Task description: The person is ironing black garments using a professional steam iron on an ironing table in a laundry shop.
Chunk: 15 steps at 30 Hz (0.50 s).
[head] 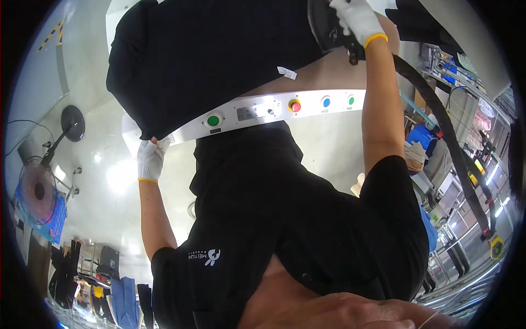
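Observation:
A black fabric garment [222,49] is spread over a brown-topped pressing table [328,76]. My left hand [151,158], in a white knit glove with a yellow cuff, pinches a corner of the garment at the table's front left. At the upper right, my gloved right hand [359,20] grips a black steam iron [326,28], which lies at the garment's right side. The hand and the frame's rim hide part of the iron. A small white label [287,72] sticks out from the garment's near edge.
The table's white front panel [254,111] carries green and blue buttons and a red emergency stop button [295,106]. A thick black hose [439,107] runs from the iron down the right. A pedestal fan [39,190] stands at left, and garments [123,302] hang at lower left.

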Each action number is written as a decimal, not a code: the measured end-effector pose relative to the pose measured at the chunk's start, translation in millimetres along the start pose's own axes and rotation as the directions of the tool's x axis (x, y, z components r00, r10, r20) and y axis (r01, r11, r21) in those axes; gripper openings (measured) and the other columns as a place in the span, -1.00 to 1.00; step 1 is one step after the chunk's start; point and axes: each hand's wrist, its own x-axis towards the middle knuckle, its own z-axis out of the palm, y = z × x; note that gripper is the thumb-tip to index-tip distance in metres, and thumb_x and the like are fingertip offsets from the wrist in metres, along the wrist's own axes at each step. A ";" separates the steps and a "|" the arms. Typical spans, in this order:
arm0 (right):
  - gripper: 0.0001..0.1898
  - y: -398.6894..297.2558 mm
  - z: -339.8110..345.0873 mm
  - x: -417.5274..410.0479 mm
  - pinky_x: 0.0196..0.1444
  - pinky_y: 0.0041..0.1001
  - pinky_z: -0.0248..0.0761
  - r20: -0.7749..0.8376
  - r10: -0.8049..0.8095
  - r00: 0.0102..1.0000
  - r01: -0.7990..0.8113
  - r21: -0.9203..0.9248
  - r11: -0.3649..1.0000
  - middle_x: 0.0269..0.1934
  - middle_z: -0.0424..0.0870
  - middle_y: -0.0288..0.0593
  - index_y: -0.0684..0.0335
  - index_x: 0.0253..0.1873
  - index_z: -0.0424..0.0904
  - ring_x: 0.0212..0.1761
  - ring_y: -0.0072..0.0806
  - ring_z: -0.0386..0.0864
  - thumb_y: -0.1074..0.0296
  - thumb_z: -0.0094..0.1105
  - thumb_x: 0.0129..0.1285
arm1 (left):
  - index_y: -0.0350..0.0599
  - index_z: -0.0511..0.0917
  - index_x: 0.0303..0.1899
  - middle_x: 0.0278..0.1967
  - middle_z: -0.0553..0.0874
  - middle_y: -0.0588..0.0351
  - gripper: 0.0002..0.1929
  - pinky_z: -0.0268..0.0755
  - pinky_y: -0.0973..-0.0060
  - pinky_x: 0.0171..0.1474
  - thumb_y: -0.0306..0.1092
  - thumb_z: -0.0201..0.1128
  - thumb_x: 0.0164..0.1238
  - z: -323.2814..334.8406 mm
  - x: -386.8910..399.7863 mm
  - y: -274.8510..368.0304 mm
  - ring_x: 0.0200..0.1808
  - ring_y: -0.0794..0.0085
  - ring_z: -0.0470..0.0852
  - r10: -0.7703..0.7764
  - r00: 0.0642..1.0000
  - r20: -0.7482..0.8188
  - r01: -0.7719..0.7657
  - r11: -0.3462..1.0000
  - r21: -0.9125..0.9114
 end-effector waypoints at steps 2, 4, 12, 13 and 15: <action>-0.75 -35.3 47.2 -69.3 -0.64 -0.42 0.25 0.171 -0.133 0.976 0.170 -0.228 0.959 -0.55 0.53 -0.24 0.30 -0.14 0.62 -0.68 -0.48 0.35 0.19 0.26 0.43 | -0.45 0.47 0.41 0.13 0.82 -0.13 -0.63 0.81 0.33 0.12 -0.55 0.11 0.71 -21.4 1.9 -8.9 -0.02 0.17 0.87 0.023 1.000 0.018 -0.022 0.999 -0.048; -0.43 -42.3 78.6 -136.3 -0.02 -0.13 0.68 0.298 -0.378 0.877 0.480 -0.496 0.723 -0.08 0.88 0.18 0.41 0.08 0.80 -0.15 0.04 0.84 -0.09 0.25 0.36 | -0.45 0.48 0.41 0.12 0.82 -0.13 -0.63 0.80 0.34 0.12 -0.55 0.11 0.71 -56.3 17.3 -10.4 -0.01 0.17 0.86 0.043 0.999 0.023 -0.043 0.999 -0.032; -0.53 -36.1 131.2 -214.4 0.00 -0.08 0.66 0.648 -0.391 0.654 0.720 -0.373 0.586 -0.15 0.87 0.12 0.34 0.00 0.73 -0.18 0.13 0.82 -0.06 0.22 0.41 | -0.24 0.53 0.29 -0.09 0.70 0.13 -0.68 0.79 0.15 0.17 -0.64 0.04 0.65 -35.7 0.5 4.2 -0.14 0.33 0.73 0.018 0.999 0.044 -0.018 1.000 0.000; -0.54 -39.3 123.1 -204.1 0.00 -0.08 0.67 0.573 -0.406 0.712 0.691 -0.465 0.554 -0.19 0.86 0.13 0.33 -0.01 0.73 -0.20 0.12 0.82 -0.04 0.21 0.40 | -0.24 0.53 0.29 -0.09 0.70 0.13 -0.68 0.79 0.15 0.17 -0.64 0.04 0.65 -33.6 -2.2 6.5 -0.14 0.33 0.73 0.019 0.999 0.042 -0.019 1.000 0.001; -0.50 -45.4 97.3 -168.7 -0.05 -0.10 0.67 0.464 -0.393 0.794 0.602 -0.515 0.610 -0.17 0.87 0.16 0.39 0.00 0.79 -0.25 0.07 0.82 -0.03 0.20 0.39 | -0.35 0.52 0.33 0.01 0.76 0.01 -0.68 0.77 0.26 0.17 -0.61 0.06 0.68 -35.8 -4.7 6.9 -0.07 0.25 0.79 0.054 0.998 0.033 -0.054 0.998 0.017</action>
